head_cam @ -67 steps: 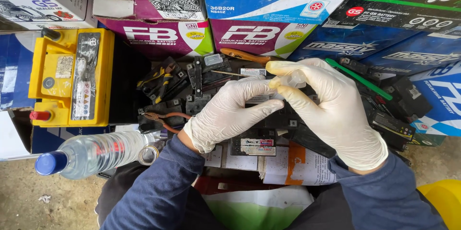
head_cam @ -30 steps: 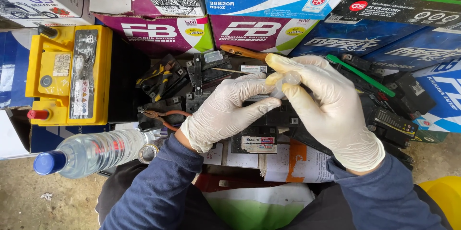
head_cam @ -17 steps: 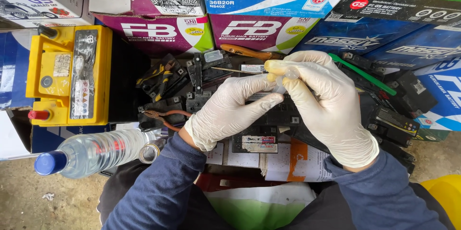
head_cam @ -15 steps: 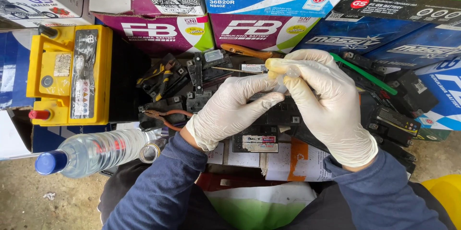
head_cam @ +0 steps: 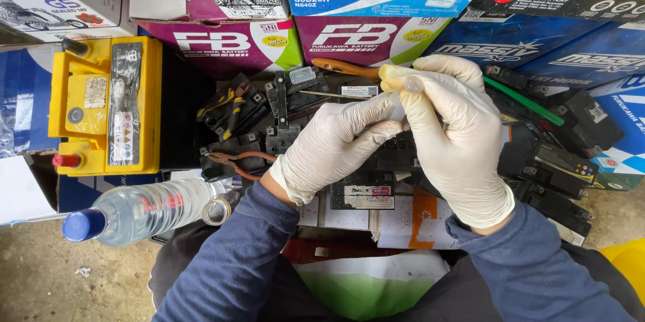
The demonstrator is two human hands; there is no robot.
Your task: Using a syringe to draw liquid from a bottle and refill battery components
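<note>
Head view looks straight down on two hands in thin, wrinkly off-white latex gloves with dark blue fabric sleeves behind them. The right hand (head_cam: 463, 140) is closed around a small clear plastic dropper tube (head_cam: 408, 88), soft-looking and see-through, pinched between thumb and forefinger. Its rounded end sits up by the thumb tip and the long axis runs down and a bit toward the left hand, though most of it is hidden by the gloves, so I can't tell where the tip ends. The left hand (head_cam: 329, 150) is half curled, fingertips meeting the lower part of the tube, right up against the right hand's fingers.

Under both hands is a pile of small black batteries (head_cam: 376, 161), boxy, hard plastic, with worn paper labels. Just beyond the right thumb lies an orange-handled tool (head_cam: 342, 68), and a thin green stick (head_cam: 524, 101) pokes out past the right hand. Well off to the left of the left hand sits a glossy yellow battery (head_cam: 107, 103), with a clear plastic bottle (head_cam: 141, 211) with a blue cap lying on its side nearer the left sleeve.
</note>
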